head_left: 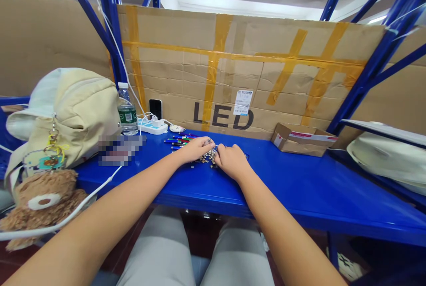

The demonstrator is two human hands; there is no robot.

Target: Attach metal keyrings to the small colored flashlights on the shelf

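Observation:
A heap of small round metal parts (209, 158) lies on the blue steel shelf top (299, 188), with a few strays scattered in front of it. My left hand (195, 149) rests palm down on the heap's left side, fingers curled over it. My right hand (231, 160) presses in from the right, its fingertips among the parts. The two hands nearly meet, hiding the heap's middle. Whether either hand pinches a part is hidden. Behind my left hand lies a bundle of slim coloured tubes (179, 141).
A white power strip (153, 126) with white cables, a phone (155, 109) and a water bottle (128, 113) stand at the back left. Further left are a cream bag (66, 117) and a plush bear (43, 201). A cardboard box (293, 141) sits right, before a taped cardboard sheet (233, 55).

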